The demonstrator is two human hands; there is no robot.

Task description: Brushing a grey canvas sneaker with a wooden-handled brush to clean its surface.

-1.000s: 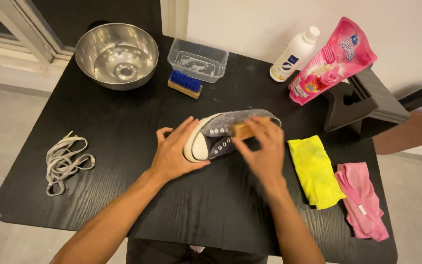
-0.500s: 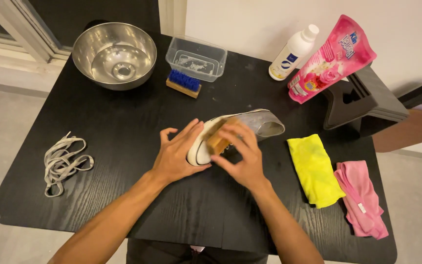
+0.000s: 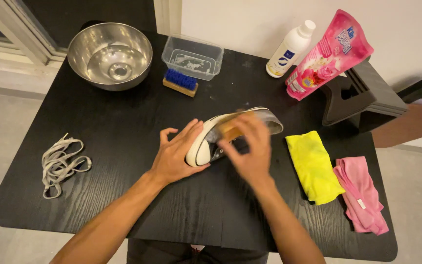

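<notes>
Blurring hides much of the right hand, and it covers most of the small tan brush it grips, so the bristles cannot be made out; the shoe lies on its side at the middle of the black table, its heel end partly hidden behind that hand; the left hand lies flat and open, fingers spread, pressing against the white toe; both forearms reach in from the bottom edge; compared with half a second ago, the right hand sits slightly further toward the heel, the shoe unmoved; laces lie well apart at the left.
</notes>
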